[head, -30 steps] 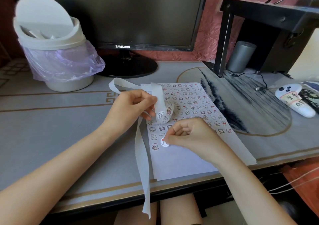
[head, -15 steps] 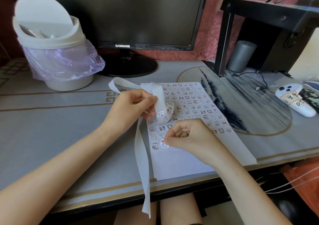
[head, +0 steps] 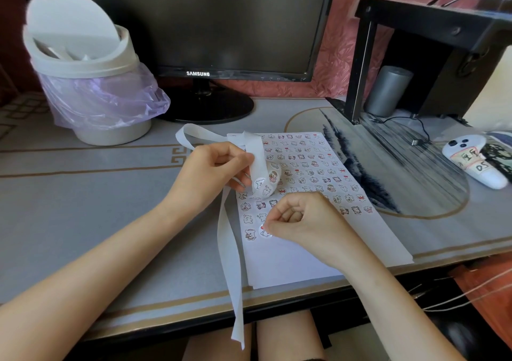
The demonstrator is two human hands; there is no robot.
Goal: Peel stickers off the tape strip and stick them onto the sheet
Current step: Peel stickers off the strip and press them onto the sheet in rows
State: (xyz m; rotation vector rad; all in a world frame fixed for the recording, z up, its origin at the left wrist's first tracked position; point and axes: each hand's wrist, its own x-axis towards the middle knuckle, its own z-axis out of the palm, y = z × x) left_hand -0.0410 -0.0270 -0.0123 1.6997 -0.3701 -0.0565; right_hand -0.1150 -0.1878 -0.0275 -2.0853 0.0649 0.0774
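Both hands are working over the sheet (head: 293, 263), which is lying flat by the front edge of the bench (head: 83, 208), roughly in the middle. Left hand (head: 213, 172) is gripping the strip (head: 230, 263) with curled fingers and holding a looped bit of it just above the sheet's left side. A couple of cartoon stickers are sitting on that loop.

One end of the strip is arching back toward the monitor (head: 221, 23). The other end is trailing down along the sheet's left edge and hanging over the front edge of the bench.

Right hand (head: 302, 222) is curled up tight, thumb and forefinger pinching a round sticker (head: 265, 232). That sticker is touching the sheet low on its left side, just beside the last one in the bottom row. The far half of the sheet is carrying rows of tiny stickers, and the near part is showing plain white paper.

Other stuff:
- A bin (head: 91, 89) with a purple bag is sitting at the back left.
- The monitor is standing at the back edge.
- A black rack (head: 443, 28) is standing at the back right, with a grey can (head: 388, 92) under it.
- A white remote (head: 473, 164) is lying by the right edge.
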